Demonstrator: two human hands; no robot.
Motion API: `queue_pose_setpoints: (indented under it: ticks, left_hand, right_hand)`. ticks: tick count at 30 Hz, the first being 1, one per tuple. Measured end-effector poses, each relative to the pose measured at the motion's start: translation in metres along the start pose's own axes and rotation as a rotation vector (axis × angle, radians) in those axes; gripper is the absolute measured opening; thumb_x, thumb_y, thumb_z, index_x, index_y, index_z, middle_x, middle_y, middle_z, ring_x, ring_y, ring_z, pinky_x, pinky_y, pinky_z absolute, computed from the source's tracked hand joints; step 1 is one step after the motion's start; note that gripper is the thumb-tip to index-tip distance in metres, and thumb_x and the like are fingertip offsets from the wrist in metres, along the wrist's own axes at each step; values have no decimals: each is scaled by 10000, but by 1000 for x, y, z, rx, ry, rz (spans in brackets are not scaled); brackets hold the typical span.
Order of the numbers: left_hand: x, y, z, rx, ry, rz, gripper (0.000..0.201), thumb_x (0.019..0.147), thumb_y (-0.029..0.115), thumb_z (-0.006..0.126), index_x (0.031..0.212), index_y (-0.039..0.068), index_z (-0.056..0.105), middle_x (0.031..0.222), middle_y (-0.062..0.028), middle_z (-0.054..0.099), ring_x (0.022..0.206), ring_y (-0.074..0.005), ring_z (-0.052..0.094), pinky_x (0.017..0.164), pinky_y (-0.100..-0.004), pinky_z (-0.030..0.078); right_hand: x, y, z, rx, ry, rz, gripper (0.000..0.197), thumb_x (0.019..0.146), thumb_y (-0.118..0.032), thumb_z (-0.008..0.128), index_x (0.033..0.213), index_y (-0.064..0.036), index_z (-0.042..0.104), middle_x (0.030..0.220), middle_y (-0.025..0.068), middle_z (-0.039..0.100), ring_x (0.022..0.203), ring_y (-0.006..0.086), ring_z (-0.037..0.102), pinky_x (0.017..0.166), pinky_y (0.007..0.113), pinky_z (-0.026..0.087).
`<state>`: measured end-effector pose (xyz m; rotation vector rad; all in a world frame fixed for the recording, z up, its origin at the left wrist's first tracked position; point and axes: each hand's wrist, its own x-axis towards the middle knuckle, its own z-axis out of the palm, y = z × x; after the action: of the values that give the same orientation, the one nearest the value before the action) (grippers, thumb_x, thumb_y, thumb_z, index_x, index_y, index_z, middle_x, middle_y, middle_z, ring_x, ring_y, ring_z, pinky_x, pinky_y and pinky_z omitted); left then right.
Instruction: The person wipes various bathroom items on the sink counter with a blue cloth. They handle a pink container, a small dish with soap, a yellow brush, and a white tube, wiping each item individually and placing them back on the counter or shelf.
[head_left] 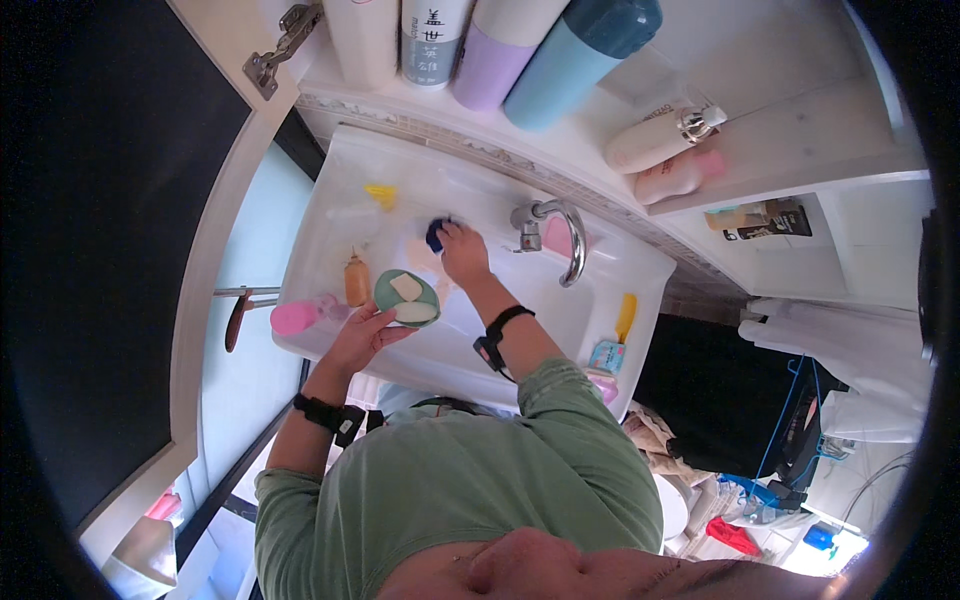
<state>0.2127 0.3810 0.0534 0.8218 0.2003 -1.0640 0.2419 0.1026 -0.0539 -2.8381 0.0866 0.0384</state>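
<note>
My left hand (358,342) grips the near edge of a green soap dish (430,292) and holds it over the left part of the white sink (520,335). In the dish lie two pale soap bars, a squarish one (405,287) and an oval one (416,313). With closed fingers, my right hand (466,260) has hold of a dark blue cloth or scrubber (434,235) against the sink's left counter; its exact kind is unclear. An amber bottle (357,282) and a pink bottle (295,316) are left of the dish.
A curved chrome faucet (573,240) rises at the sink's back. Something yellow (380,195) lies at the far left corner. On the right rim are a yellow comb (626,318) and a blue packet (607,356). Bottles (497,55) line the shelf above; a cabinet door (210,250) stands ajar left.
</note>
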Motion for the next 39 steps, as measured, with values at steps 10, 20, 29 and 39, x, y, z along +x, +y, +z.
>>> queue_pose_setpoints:
  ticks: [10, 20, 29, 39]
  left_hand:
    - [8, -4, 3, 72, -37, -43, 393, 1049, 136, 544, 1417, 20, 469, 1317, -149, 630, 1160, -286, 670, 1003, -372, 565]
    - [-6, -4, -2, 29, -6, 38, 408, 1046, 127, 536, 1424, -5, 464, 1340, -167, 617, 1159, -306, 670, 995, -386, 579]
    - [-1, -10, -8, -1, -15, 21, 429, 1042, 148, 560, 1429, 1, 445, 1327, -173, 621, 1181, -304, 660, 1007, -389, 572]
    - [3, 3, 14, -32, -7, 77, 450, 1045, 175, 552, 1443, 4, 430, 1352, -184, 614, 1146, -304, 682, 1004, -385, 572]
  right_hand:
    - [51, 15, -40, -518, 334, -185, 371, 928, -155, 523, 1267, -67, 647, 1353, 196, 536, 1259, 367, 500, 1020, 504, 415]
    - [46, 19, -3, -658, -86, 482, 416, 1005, -223, 451, 1323, 16, 574, 1369, 250, 539, 1194, 407, 551, 935, 531, 474]
    - [-11, -1, -13, -274, -18, 266, 244, 911, -157, 592, 1107, -38, 675, 1145, 178, 594, 1034, 352, 616, 843, 443, 546]
    - [28, -1, -45, -85, 427, 396, 446, 845, -128, 634, 1290, -121, 645, 1175, 161, 601, 1071, 361, 598, 936, 458, 504]
